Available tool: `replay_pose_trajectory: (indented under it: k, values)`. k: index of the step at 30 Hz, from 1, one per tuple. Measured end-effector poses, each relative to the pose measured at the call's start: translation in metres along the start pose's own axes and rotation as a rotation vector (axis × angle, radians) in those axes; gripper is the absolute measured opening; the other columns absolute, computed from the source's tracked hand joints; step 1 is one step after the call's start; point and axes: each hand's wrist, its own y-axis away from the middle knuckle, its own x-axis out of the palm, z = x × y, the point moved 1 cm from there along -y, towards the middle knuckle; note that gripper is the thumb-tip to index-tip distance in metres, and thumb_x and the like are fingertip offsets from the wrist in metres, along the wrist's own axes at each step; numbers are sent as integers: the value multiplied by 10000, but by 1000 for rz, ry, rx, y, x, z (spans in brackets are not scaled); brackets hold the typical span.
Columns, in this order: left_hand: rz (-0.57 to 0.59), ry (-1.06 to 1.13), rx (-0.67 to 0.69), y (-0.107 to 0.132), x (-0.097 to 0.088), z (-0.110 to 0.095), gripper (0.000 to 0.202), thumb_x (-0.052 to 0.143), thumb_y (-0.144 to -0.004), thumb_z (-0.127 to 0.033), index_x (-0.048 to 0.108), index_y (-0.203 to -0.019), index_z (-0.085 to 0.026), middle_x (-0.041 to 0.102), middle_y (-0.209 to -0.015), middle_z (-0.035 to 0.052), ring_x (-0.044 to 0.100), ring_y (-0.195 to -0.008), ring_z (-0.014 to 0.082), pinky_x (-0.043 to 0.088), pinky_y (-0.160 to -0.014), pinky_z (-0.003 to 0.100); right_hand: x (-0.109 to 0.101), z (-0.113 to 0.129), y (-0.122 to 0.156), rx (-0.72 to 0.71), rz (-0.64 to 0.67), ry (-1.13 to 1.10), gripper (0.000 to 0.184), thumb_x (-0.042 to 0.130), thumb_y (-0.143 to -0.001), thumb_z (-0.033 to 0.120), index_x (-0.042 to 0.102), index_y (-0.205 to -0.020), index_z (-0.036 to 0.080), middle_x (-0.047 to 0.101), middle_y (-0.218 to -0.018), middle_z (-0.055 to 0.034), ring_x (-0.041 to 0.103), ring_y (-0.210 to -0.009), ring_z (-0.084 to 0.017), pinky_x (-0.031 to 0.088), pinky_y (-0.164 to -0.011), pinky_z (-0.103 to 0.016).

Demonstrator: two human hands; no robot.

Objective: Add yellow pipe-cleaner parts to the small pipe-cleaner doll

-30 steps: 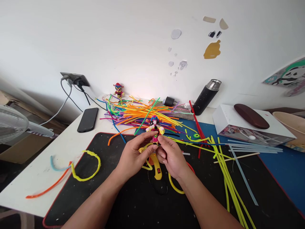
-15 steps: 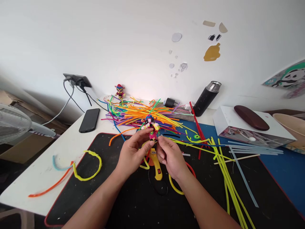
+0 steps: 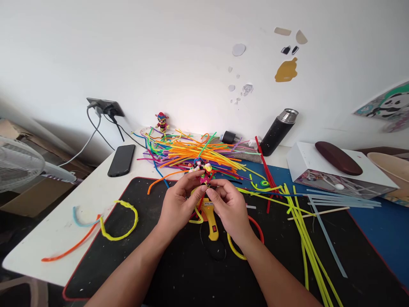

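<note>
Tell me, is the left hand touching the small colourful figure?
Touching. The head view shows the left hand with its fingertips pinched on the figure, with no gap between them.

We see bright, even light, with a soft glare patch on the white wall (image 3: pixel 191 100) behind the pipe cleaner pile (image 3: pixel 191 151). Shadows on the black mat (image 3: pixel 143 213) are faint. Wide-angle distortion bends the edges; the fan (image 3: pixel 17 164) at left looks soft, the centre sharp.
</note>
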Motion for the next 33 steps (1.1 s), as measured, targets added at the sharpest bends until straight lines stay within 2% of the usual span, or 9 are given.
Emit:
replay_pose_trajectory:
  k: [5, 11, 15, 19, 23, 29, 33]
  values:
    - [58, 2, 8, 2, 1, -3, 428, 700, -994, -416, 686, -1366, -206, 796, -1268, 117, 739, -1228, 293, 604, -1022, 381, -4, -5, -2, 8, -8, -27, 332, 753, -926, 554, 719, -930, 224, 470, -611, 59, 307, -469, -101, 263, -421, -247]
    - [58, -7, -7, 3, 0, -7, 413, 617, -1040, -455, 705, -1369, -221, 817, -1170, 81, 781, -1059, 255, 628, -947, 357, -2, -1, -3, 23, 6, -33, 352, 774, -900, 577, 715, -901, 230, 467, -592, 60, 312, -463, -105, 256, -415, -248]
    - [55, 65, -22, 2, 1, -6, 422, 642, -1028, -449, 700, -1365, -202, 824, -1053, 67, 787, -975, 234, 634, -935, 353, -1, 0, -2, 26, 11, -33, 345, 768, -906, 571, 716, -910, 230, 483, -596, 58, 323, -465, -108, 268, -421, -251]
    - [1, 86, -65, 1, 1, -5, 449, 688, -992, -478, 704, -1330, -183, 813, -935, 51, 801, -923, 247, 646, -917, 372, -1, 0, 0, 17, 14, -3, 314, 762, -918, 537, 723, -943, 227, 544, -643, 39, 356, -492, -115, 280, -445, -256]
    - [-45, 89, -126, -1, 1, -5, 480, 703, -968, -522, 695, -1306, -182, 799, -838, 30, 810, -861, 257, 651, -898, 394, 0, 6, 4, -88, -30, 119, 236, 743, -948, 463, 729, -982, 230, 523, -633, 46, 402, -537, -135, 337, -508, -269]
    - [-70, -64, -107, 0, 0, -5, 449, 697, -968, -519, 717, -1274, -192, 816, -832, 30, 785, -755, 215, 588, -668, 270, 1, 7, 8, -265, -75, 397, 150, 702, -980, 365, 709, -1066, 242, 480, -602, 70, 453, -533, -146, 386, -567, -286]
    - [-50, -94, -118, 0, 1, -6, 439, 686, -969, -516, 716, -1266, -195, 786, -730, 4, 778, -716, 217, 570, -624, 264, 0, 4, 8, -332, -102, 494, 156, 679, -989, 336, 705, -1108, 239, 472, -594, 74, 456, -527, -146, 393, -578, -284]
